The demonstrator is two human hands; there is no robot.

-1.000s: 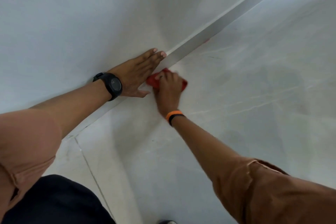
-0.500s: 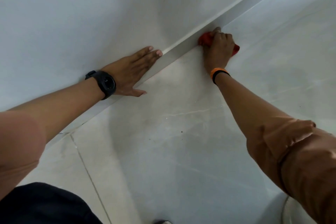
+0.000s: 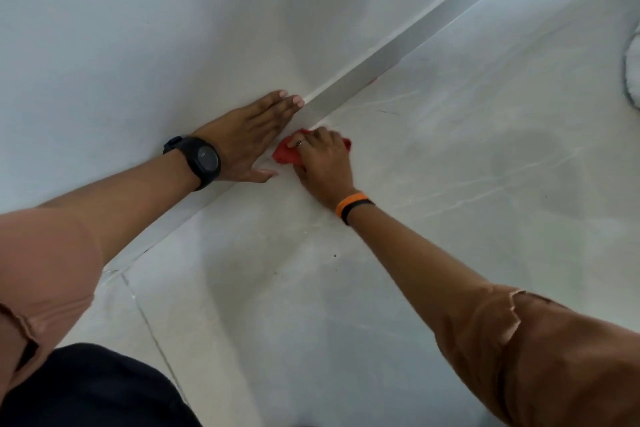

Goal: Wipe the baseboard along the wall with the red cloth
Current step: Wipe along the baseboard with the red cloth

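A grey baseboard [image 3: 391, 61] runs diagonally from lower left to upper right where the white wall [image 3: 138, 28] meets the pale tiled floor [image 3: 450, 184]. My right hand [image 3: 323, 158], with an orange and black wristband, is closed over the bunched red cloth [image 3: 286, 154] and presses it against the foot of the baseboard. My left hand [image 3: 251, 139], with a black watch on the wrist, lies flat and spread on the wall just above the baseboard, right beside the cloth. Most of the cloth is hidden under my fingers.
A round whitish object [image 3: 633, 69] shows partly at the right edge on the floor. A tile joint [image 3: 149, 322] crosses the floor at lower left. My dark trouser leg [image 3: 86, 388] fills the bottom left corner.
My right hand has slid the red cloth back along the baseboard toward me, from the far stretch to right beside my left hand. The left hand has stayed on the wall.
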